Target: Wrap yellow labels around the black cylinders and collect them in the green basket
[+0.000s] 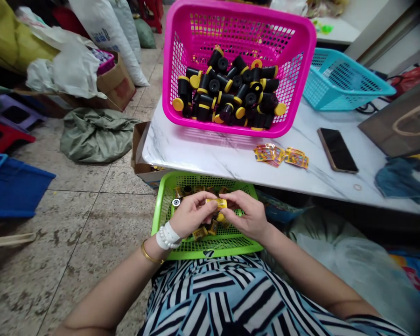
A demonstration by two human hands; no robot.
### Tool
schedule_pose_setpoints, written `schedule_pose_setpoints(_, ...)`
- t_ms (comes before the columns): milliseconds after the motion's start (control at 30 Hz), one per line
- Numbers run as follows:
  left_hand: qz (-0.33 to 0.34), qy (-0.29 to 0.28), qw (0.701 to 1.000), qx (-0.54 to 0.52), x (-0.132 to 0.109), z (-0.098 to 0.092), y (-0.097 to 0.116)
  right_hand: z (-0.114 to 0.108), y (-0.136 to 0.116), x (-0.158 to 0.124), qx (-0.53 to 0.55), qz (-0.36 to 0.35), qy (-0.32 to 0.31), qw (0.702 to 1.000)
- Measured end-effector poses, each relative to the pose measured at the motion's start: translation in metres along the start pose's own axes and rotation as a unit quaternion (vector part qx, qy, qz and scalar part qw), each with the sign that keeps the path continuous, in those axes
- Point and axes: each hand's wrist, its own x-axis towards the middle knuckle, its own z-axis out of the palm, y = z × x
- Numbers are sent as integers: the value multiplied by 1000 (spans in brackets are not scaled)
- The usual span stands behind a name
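My left hand point(192, 213) and my right hand point(245, 215) pinch a small yellow wrapped piece point(217, 203) between their fingertips, above a green plastic basket point(224, 247) on my lap. The basket holds several small yellow-wrapped items point(200, 232), partly hidden by my hands. A black cylinder with a round white end point(176, 202) lies near my left hand. On the marble table point(210, 158) ahead stands a pink mesh basket point(171, 60) full of black cylinders with yellow caps point(227, 88).
Small printed yellow-and-red packets point(280, 155) and a black phone point(337, 150) lie on the table, beside a teal basket point(343, 84). A cardboard box point(140, 147) sits under the table's edge. Sacks and stools line the tiled floor at left.
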Motion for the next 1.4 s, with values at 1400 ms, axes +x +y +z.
schedule_pose_setpoints(1400, -114, 95, 977, 153, -3, 10, -54, -52, -10, 26, -336, -178, 150, 913)
